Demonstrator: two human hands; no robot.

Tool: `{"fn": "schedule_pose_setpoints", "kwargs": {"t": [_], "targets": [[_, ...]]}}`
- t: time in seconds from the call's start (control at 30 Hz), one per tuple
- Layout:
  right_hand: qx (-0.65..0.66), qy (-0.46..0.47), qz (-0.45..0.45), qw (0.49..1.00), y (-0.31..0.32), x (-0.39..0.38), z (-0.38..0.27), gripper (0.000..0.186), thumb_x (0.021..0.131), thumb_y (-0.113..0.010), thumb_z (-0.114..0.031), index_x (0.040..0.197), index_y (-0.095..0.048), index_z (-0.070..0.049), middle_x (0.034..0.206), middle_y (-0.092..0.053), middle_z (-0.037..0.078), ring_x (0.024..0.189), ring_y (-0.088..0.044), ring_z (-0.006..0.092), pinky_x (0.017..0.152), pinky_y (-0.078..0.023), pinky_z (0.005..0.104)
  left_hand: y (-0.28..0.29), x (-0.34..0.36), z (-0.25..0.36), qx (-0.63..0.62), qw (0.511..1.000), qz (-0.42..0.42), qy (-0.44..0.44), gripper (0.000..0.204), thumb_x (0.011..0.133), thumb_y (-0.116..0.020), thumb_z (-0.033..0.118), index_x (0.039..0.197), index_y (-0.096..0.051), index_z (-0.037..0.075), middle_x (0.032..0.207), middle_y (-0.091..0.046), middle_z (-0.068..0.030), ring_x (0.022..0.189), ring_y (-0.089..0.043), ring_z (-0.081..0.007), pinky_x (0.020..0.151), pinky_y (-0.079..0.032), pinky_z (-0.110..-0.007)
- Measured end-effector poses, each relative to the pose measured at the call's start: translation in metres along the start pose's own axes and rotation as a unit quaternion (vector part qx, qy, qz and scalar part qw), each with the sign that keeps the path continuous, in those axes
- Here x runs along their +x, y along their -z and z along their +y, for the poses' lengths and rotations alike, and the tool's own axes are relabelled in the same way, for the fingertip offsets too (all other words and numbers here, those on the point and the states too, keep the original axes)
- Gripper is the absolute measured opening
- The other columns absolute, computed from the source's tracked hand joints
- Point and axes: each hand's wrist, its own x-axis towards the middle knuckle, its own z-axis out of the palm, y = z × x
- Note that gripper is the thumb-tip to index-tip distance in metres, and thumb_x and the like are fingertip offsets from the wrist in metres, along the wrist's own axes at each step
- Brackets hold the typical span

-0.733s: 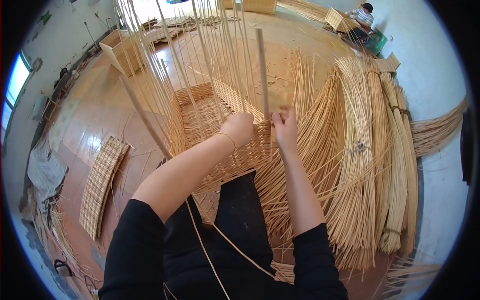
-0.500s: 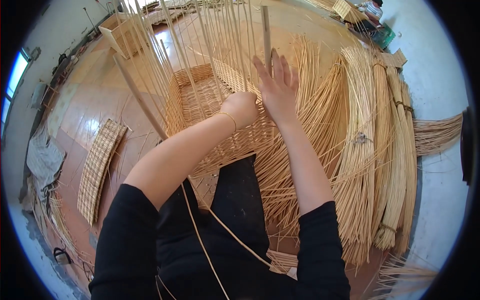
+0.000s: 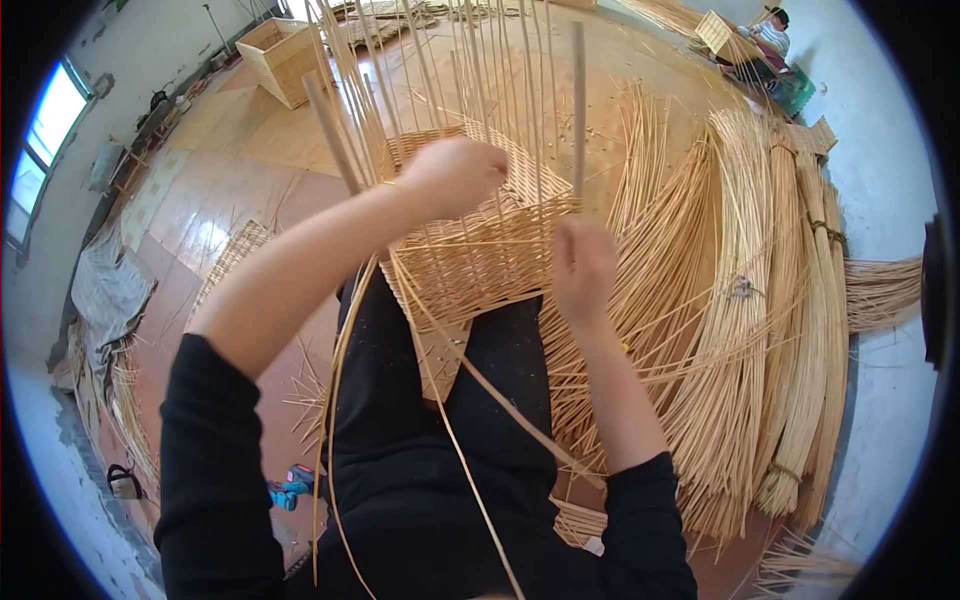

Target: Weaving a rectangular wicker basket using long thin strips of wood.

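Note:
A partly woven wicker basket (image 3: 470, 275) is at my knees, with tall thin stakes (image 3: 540, 100) and two thicker wooden posts (image 3: 578, 110) rising from it. My left hand (image 3: 455, 178), slightly blurred, is closed above the basket among the stakes; what it holds is hidden. My right hand (image 3: 585, 258) has curled fingers just below the right post, beside the basket's corner; I cannot make out whether a strand is in them. Loose weaving strands (image 3: 450, 430) hang from the basket's near side over my black trousers (image 3: 385, 380).
Reed bundles (image 3: 735, 380) lie at the right. A woven panel (image 3: 230, 260) and a teal power tool (image 3: 290, 488) lie at the left. A wicker box (image 3: 280, 70) stands farther back. Another person (image 3: 765, 45) sits at the back right, holding woven work.
My right hand went from spread fingers on the post to curled and lower. My left hand moved up among the stakes. The basket appears turned, with more of its near side showing.

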Motion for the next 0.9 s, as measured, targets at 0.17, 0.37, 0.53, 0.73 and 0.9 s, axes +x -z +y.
{"fn": "schedule_pose_setpoints", "kwargs": {"t": [0.17,0.37,0.53,0.73,0.9], "targets": [[0.450,-0.454,-0.170,0.750,-0.055,-0.042,-0.043,0.025,0.097,-0.063,-0.025,0.103,-0.060,-0.001,0.084,-0.068,0.007,0.071,-0.064,0.0144,0.063,-0.051,0.0296,-0.002,-0.061,-0.045,0.216,0.969,-0.120,0.008,0.019,0.088,-0.057,0.017,0.102,-0.069,0.013,0.096,-0.071,-0.0119,0.092,-0.068,-0.0319,0.080,-0.053,-0.043],[0.502,-0.455,-0.046,0.734,-0.080,-0.023,-0.046,0.029,0.096,-0.064,-0.022,0.106,-0.053,0.002,0.074,-0.064,0.007,0.061,-0.061,0.0135,0.053,-0.047,0.0254,-0.039,-0.048,-0.064,0.167,0.983,-0.077,-0.005,0.018,0.089,-0.058,0.025,0.099,-0.068,0.013,0.088,-0.069,-0.0143,0.086,-0.066,-0.0355,0.076,-0.051,-0.047],[0.435,-0.422,-0.082,0.791,-0.075,-0.022,-0.013,0.037,0.094,-0.066,-0.018,0.116,-0.043,0.001,0.077,-0.062,0.007,0.065,-0.060,0.0105,0.057,-0.047,0.0266,-0.048,-0.051,-0.063,0.136,0.988,-0.073,-0.007,0.023,0.089,-0.060,0.033,0.096,-0.070,0.013,0.089,-0.070,-0.0136,0.086,-0.067,-0.0347,0.077,-0.052,-0.047],[0.145,0.131,-0.027,0.980,-0.086,0.043,-0.028,0.045,0.095,-0.056,-0.008,0.136,-0.039,-0.005,0.103,-0.063,0.021,0.084,-0.064,0.0334,0.072,-0.053,0.0404,-0.068,-0.054,-0.057,0.103,0.993,-0.020,0.054,0.028,0.091,-0.058,0.037,0.098,-0.072,0.014,0.089,-0.071,-0.0135,0.085,-0.068,-0.0343,0.077,-0.052,-0.047],[0.125,-0.044,-0.160,0.978,-0.094,0.106,-0.058,0.059,0.101,-0.050,-0.015,0.155,-0.026,-0.021,0.092,-0.065,0.011,0.076,-0.066,0.0234,0.070,-0.056,0.0348,-0.064,-0.054,-0.049,0.124,0.987,-0.029,0.092,0.029,0.091,-0.056,0.033,0.116,-0.063,0.018,0.085,-0.070,-0.0157,0.083,-0.068,-0.0354,0.075,-0.052,-0.049]]}}
